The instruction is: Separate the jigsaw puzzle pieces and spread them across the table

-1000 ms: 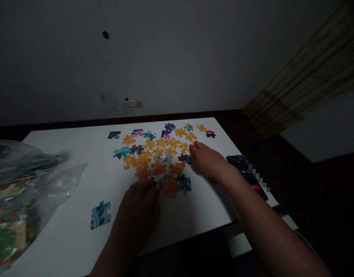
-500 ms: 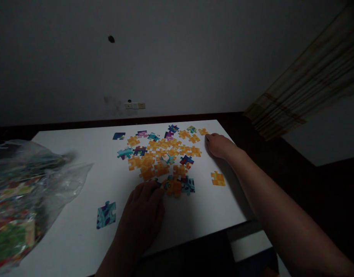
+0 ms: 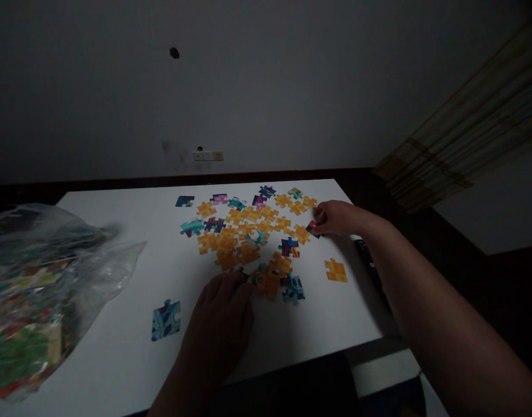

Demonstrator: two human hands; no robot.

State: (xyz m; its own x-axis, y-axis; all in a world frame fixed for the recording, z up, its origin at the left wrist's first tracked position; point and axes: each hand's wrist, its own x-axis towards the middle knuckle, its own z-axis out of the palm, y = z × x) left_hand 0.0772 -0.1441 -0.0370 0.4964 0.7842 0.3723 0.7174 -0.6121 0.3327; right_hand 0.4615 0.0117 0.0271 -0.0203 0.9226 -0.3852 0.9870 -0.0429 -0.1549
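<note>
My right hand (image 3: pixel 337 218) pinches a dark blue and red puzzle piece (image 3: pixel 312 228) at the right side of the pile. Palm down on the white table (image 3: pixel 127 278), my left hand (image 3: pixel 224 307) rests at the near edge of the pile, fingers loosely bent. Its fingertips touch or lie over a dark piece that is mostly hidden. Just right of them are an orange piece (image 3: pixel 266 282) and a teal leaf-patterned piece (image 3: pixel 293 288). Many yellow-orange pieces (image 3: pixel 226 242) overlap in the middle, with a blue and orange piece (image 3: pixel 289 247) among them.
A clear plastic bag (image 3: pixel 105 272) with colourful contents covers the table's left side. One teal piece (image 3: pixel 165 320) lies apart at left, one yellow piece (image 3: pixel 336 270) at right. A black device (image 3: pixel 370 269) lies by the right edge, partly behind my forearm. A wall stands beyond the table.
My right hand has moved slightly nearer and now shows a dark blue and red piece in its fingers. The teal leaf-patterned piece has turned and shifted nearer. My left hand stays in place.
</note>
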